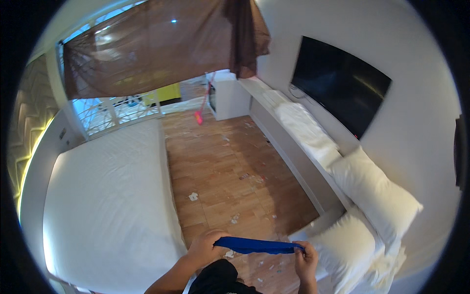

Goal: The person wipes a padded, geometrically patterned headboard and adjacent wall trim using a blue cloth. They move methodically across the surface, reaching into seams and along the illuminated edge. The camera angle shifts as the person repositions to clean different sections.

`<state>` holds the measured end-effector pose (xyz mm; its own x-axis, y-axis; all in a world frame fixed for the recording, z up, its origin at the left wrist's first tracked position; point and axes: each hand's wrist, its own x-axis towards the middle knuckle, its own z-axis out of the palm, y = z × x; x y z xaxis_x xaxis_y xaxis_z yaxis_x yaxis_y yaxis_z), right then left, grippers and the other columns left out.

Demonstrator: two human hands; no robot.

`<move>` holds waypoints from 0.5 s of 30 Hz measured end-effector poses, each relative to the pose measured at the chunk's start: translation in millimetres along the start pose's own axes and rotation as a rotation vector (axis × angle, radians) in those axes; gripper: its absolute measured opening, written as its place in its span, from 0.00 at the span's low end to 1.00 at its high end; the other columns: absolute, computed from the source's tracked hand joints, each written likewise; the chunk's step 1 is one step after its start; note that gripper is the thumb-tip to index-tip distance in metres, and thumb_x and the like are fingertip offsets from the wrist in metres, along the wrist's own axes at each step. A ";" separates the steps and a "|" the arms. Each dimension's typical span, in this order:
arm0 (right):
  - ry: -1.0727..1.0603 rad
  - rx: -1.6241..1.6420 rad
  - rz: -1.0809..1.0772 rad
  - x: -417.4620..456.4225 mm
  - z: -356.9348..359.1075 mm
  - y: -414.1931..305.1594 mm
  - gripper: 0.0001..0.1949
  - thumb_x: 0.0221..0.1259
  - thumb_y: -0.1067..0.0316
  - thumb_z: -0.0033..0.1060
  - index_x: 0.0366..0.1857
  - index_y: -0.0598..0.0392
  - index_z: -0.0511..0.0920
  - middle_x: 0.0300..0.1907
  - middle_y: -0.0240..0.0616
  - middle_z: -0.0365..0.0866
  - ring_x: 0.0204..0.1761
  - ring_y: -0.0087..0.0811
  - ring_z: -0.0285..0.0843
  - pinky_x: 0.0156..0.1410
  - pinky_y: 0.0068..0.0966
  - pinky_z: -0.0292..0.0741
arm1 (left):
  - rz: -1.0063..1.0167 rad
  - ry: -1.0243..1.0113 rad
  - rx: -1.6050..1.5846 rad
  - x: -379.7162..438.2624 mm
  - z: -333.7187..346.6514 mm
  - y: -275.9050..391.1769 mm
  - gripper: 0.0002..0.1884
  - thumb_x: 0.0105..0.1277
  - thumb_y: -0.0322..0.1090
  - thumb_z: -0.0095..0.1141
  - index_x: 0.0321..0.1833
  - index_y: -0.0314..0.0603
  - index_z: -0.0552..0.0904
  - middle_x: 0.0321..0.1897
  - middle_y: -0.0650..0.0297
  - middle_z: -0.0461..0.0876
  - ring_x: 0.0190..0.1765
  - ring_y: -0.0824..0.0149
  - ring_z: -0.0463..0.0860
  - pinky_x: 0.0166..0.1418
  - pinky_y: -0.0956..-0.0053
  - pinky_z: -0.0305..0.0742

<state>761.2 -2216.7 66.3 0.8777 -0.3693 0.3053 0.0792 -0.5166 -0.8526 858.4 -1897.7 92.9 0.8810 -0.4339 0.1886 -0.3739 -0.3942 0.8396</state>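
Note:
A strip of folded blue cloth [260, 246] is stretched almost level between my two hands, low in the view. Its left end is gripped by my left hand [206, 248], near the corner of the bed. My right hand [306, 259] pinches the other end between thumb and fingers, beside a white pillow [345, 242] on the right. Below the cloth, part of my dark clothing shows.
A bed with a white sheet [110, 205] fills the left. Litter [193, 196] is scattered over the wood-look floor [220, 161]. A pink broom [198, 117] leans by a white cabinet [231, 99]. Pillows [378, 194] and folded bedding [304, 128] lie along the right ledge.

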 end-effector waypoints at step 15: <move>-0.353 -0.024 -0.312 345.6 222.8 -18.3 0.10 0.60 0.82 0.65 0.44 0.63 0.86 0.37 0.51 0.87 0.40 0.46 0.89 0.46 0.34 0.82 | -0.088 0.369 0.196 240.2 -138.9 -145.9 0.20 0.57 0.24 0.61 0.55 0.41 0.85 0.47 0.52 0.86 0.52 0.47 0.84 0.59 0.55 0.77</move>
<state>1168.4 -2162.8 92.9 0.9210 0.0899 0.3791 0.3577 -0.5807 -0.7313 1164.9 -1831.8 86.4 0.9433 -0.0869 0.3204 -0.3095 -0.5786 0.7546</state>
